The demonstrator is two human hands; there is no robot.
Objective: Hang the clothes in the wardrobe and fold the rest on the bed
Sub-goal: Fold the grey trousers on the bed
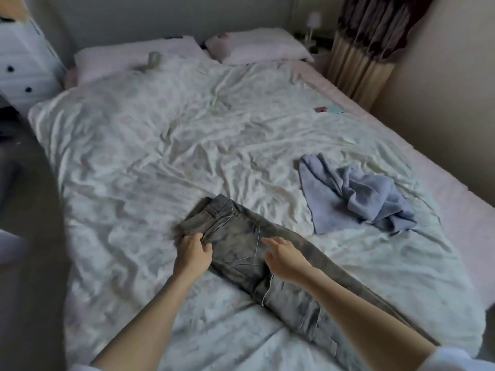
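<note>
Over at the far left a white chest of drawers with dark round knobs [18, 68] is standing just beside the bed's top corner, and a strip of dark floor [24, 183] is running down along the left edge of the bed. The wide bed with the rumpled white patterned duvet [160, 135] is taking up most of the view, with lots of bare duvet lying open across its upper and left parts. Two pale pink pillows [257, 45] are sitting at the head end.

Near the bottom middle, the faded grey denim jeans [241, 245] are lying flat on the duvet, waistband pointing up-left and legs trailing toward the bottom right edge. The left hand [193, 253] is pinching the fabric at the waistband side with curled fingers. The right hand [284, 254] is hovering over the seat by the back pocket, fingers loosely spread, gripping nothing.

Further right, a crumpled light blue cloth garment [356, 194] is lying well apart from the jeans. Brown and cream pleated curtains [367, 54] are hanging at the bed's far right corner.
</note>
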